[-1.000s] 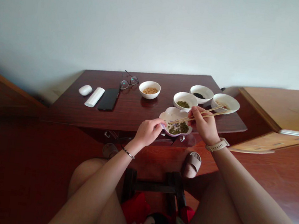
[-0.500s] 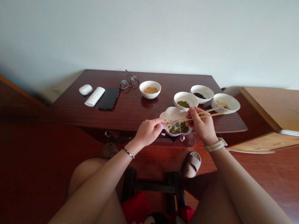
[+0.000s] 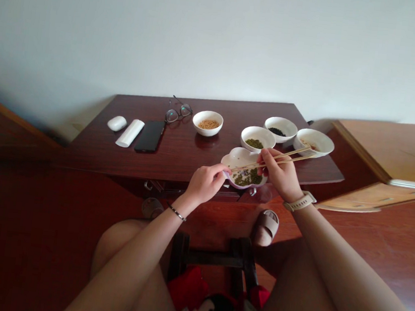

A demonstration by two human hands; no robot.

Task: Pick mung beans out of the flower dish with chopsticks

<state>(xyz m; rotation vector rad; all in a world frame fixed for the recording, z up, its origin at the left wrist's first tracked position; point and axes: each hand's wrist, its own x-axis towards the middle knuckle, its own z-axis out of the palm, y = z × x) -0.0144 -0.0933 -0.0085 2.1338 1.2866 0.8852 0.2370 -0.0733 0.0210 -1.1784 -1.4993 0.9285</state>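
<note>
My left hand (image 3: 206, 183) grips the near rim of a white flower-shaped dish (image 3: 241, 157), which holds green mung beans and a few darker grains. My right hand (image 3: 280, 175) holds wooden chopsticks (image 3: 255, 164), their tips over the dish's left side. Nothing between the tips is clear at this size. Behind the dish stand a white bowl of green beans (image 3: 266, 134) and a white bowl of black seeds (image 3: 286, 125). The chopsticks' far ends reach over a white bowl of tan grains (image 3: 324, 144). Another white bowl of yellow grains (image 3: 196, 119) stands further left.
The dark reddish-brown wooden table (image 3: 87, 157) also holds eyeglasses (image 3: 178, 113), a black phone (image 3: 150, 135), a white cylindrical object (image 3: 130, 132) and a white mouse (image 3: 116, 123). A light wooden board (image 3: 380, 150) leans at the right. My knees and slippers (image 3: 266, 227) lie below.
My right hand has shifted slightly left, closer to the dish, with the chopsticks still over it. The left hand and the dish have barely moved.
</note>
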